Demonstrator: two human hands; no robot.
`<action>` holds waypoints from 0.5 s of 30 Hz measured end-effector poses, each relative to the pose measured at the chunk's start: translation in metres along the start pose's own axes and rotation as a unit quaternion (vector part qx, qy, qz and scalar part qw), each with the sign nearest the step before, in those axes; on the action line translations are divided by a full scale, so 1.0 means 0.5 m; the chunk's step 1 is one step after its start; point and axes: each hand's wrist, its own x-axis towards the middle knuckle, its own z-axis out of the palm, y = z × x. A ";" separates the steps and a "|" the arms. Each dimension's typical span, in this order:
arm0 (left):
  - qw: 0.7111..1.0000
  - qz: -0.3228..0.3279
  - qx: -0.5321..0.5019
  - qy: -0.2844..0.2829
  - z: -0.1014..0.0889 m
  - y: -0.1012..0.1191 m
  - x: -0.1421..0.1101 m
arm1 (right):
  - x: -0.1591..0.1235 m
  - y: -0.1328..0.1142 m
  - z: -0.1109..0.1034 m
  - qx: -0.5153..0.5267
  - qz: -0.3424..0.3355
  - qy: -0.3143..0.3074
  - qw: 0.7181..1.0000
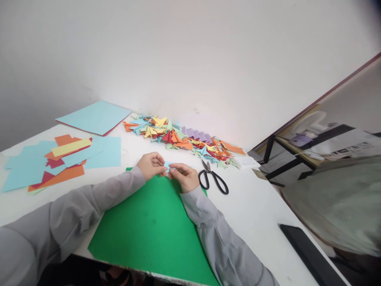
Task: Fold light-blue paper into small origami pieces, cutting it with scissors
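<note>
A small piece of light blue paper [167,165] is pinched between my two hands, above the far end of a green mat [151,222]. My left hand [152,166] grips its left side with curled fingers. On the other side, my right hand [185,177] holds it between thumb and fingers. The fingers cover much of the paper, so its folds cannot be made out. Just right of my right hand lies a pair of scissors [210,174] with black handles, blades pointing away. Behind both hands stretches a pile of folded paper pieces [168,137] in several colours.
Loose coloured paper sheets and strips [62,159] overlap at the left of the white table [250,214]. A stack of large blue sheets [95,117] lies at the back left. A black flat object [311,254] rests by the right edge. Shelving [294,151] stands beyond.
</note>
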 end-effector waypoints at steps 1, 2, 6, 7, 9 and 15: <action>1.000 -0.001 0.000 -0.001 0.000 0.000 0.000 | 0.000 0.000 0.000 -0.008 -0.002 0.000 1.000; 1.000 -0.002 0.000 -0.002 -0.001 0.000 0.000 | 0.001 0.000 0.000 -0.012 -0.003 0.000 1.000; 1.000 -0.012 0.000 -0.004 -0.001 0.002 0.000 | 0.003 0.005 -0.002 -0.003 -0.002 -0.002 1.000; 1.000 -0.014 0.001 -0.005 -0.001 0.002 0.000 | 0.003 0.005 -0.002 -0.001 -0.001 -0.001 1.000; 1.000 -0.017 -0.002 -0.008 -0.001 0.002 0.000 | 0.003 0.006 -0.002 0.001 -0.001 0.000 1.000; 1.000 -0.024 -0.014 -0.010 -0.002 -0.002 0.001 | 0.001 0.003 -0.003 0.001 -0.009 -0.002 1.000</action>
